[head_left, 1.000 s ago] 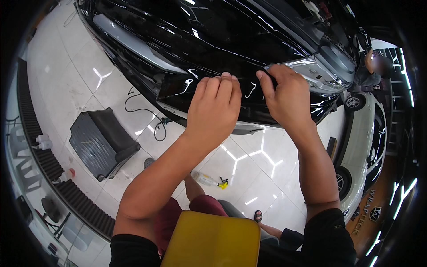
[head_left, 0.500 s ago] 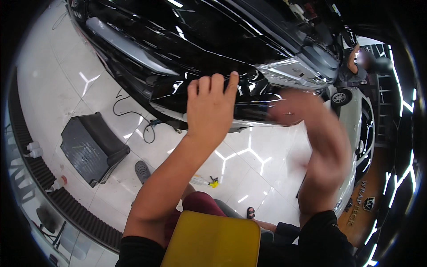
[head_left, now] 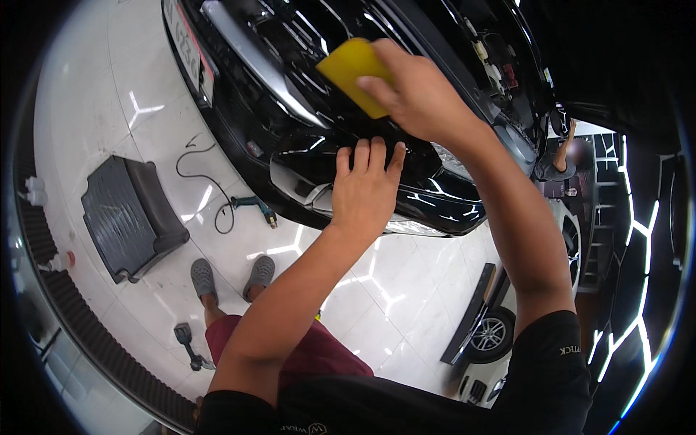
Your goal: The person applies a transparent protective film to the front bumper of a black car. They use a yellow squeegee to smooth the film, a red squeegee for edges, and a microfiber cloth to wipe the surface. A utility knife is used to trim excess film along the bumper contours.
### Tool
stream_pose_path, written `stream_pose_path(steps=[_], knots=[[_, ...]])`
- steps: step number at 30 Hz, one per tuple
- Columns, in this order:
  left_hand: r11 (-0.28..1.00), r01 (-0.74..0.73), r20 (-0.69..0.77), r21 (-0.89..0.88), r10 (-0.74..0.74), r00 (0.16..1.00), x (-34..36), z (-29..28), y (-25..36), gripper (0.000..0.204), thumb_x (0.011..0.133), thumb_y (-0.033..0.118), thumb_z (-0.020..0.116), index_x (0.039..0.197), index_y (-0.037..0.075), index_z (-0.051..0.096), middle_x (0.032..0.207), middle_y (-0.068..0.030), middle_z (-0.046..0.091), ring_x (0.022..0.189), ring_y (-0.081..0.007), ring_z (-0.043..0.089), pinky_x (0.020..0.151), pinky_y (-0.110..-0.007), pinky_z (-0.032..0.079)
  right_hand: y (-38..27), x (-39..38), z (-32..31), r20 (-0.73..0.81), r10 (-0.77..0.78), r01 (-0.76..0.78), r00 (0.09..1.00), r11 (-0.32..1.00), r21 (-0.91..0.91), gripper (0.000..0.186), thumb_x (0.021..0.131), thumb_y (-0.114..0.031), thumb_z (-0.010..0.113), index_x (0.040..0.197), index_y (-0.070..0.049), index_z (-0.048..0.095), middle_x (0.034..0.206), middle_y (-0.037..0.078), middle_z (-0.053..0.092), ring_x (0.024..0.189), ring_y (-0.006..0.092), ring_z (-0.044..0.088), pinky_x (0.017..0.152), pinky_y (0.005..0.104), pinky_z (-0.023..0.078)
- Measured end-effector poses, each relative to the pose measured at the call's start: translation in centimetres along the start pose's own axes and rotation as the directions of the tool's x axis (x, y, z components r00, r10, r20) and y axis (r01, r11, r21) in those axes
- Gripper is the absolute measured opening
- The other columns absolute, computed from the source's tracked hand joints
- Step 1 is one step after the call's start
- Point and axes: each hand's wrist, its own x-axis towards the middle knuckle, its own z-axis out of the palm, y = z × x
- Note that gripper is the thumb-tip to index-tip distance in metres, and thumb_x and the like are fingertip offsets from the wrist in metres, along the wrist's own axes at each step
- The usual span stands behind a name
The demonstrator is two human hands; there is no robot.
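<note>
In front of me is a black car's glossy front bumper [head_left: 301, 148], with a silver trim strip [head_left: 268, 69] running across it. My left hand [head_left: 366, 190] rests on the bumper's corner, fingers spread and stretched out, holding nothing. Farther up and to the right, my right hand [head_left: 429, 94] grips a yellow squeegee card [head_left: 354, 69] between thumb and fingers. The card is over the dark bodywork; whether it touches the surface I cannot tell. Part of the headlight [head_left: 451, 161] shows beyond my right forearm, which hides the rest.
A teal heat gun [head_left: 257, 207] lies on the tiled floor, its cord [head_left: 181, 172] curling left. A dark plastic step stool [head_left: 119, 217] stands at left, and a dark tool [head_left: 187, 341] lies below it. A white car's wheel [head_left: 490, 336] is at right. Another person [head_left: 560, 164] works farther back.
My right hand, blurred by the bumper before, has moved up and now holds the yellow card, which was at the lower middle. My left hand stays on the bumper; the view has shifted.
</note>
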Motion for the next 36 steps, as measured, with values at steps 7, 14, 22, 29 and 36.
stream_pose_path(steps=[7,14,22,29,36], knots=[[0.971,-0.033,-0.108,-0.238,0.007,0.994,-2.4,-0.6,-1.2,0.038,0.085,0.005,0.065,0.123,0.004,0.065,0.125,-0.0165,0.058,0.120,-0.0369,0.052,0.101,-0.050,0.043,-0.6,-0.7,-0.4,0.381,-0.120,0.268,0.917,0.893,-0.363,0.026,0.089,-0.010,0.062,0.114,-0.005,0.058,0.096,0.016,0.070,0.092,0.0319,0.070,0.081,0.0437,0.055],[0.274,0.457,0.139,-0.846,-0.715,0.686,0.8,-3.4,-7.5,0.042,0.094,0.015,0.067,0.125,-0.011,0.055,0.104,-0.0137,0.067,0.092,-0.0187,0.067,0.078,-0.028,0.057,-0.4,-3.4,-2.4,0.435,-0.034,0.207,0.900,0.911,-0.358,0.017,0.091,-0.008,0.060,0.108,-0.005,0.058,0.099,0.014,0.068,0.094,0.0306,0.068,0.082,0.0431,0.053],[-0.046,0.591,0.461,-0.806,-0.676,0.575,4.4,-4.4,-10.2,0.028,0.088,0.018,0.076,0.101,-0.003,0.064,0.086,-0.0086,0.067,0.071,-0.0137,0.065,0.067,-0.025,0.055,-0.7,-4.9,0.3,0.302,-0.007,0.106,0.953,0.943,-0.315,0.011,0.089,-0.007,0.061,0.098,-0.002,0.057,0.092,0.015,0.065,0.087,0.0322,0.066,0.076,0.0429,0.053],[0.068,0.598,0.340,-0.799,-0.768,0.542,3.6,-2.5,-7.9,0.035,0.089,0.004,0.070,0.117,-0.008,0.051,0.092,-0.0121,0.063,0.077,-0.0187,0.067,0.072,-0.029,0.059,-1.3,-5.3,1.0,0.161,0.265,-0.270,0.951,0.963,0.007,0.019,0.095,-0.014,0.061,0.100,0.001,0.050,0.093,0.025,0.064,0.083,0.0426,0.064,0.075,0.0469,0.050],[-0.234,0.626,0.531,-0.744,-0.775,0.341,5.6,-3.8,-6.7,0.026,0.089,0.002,0.070,0.107,-0.005,0.051,0.090,-0.0118,0.061,0.079,-0.0208,0.066,0.073,-0.030,0.060,-0.8,-7.2,2.7,-0.056,0.254,-0.247,0.966,0.963,0.108,0.017,0.092,-0.009,0.061,0.098,0.002,0.050,0.089,0.026,0.062,0.083,0.0461,0.062,0.075,0.0510,0.049]])
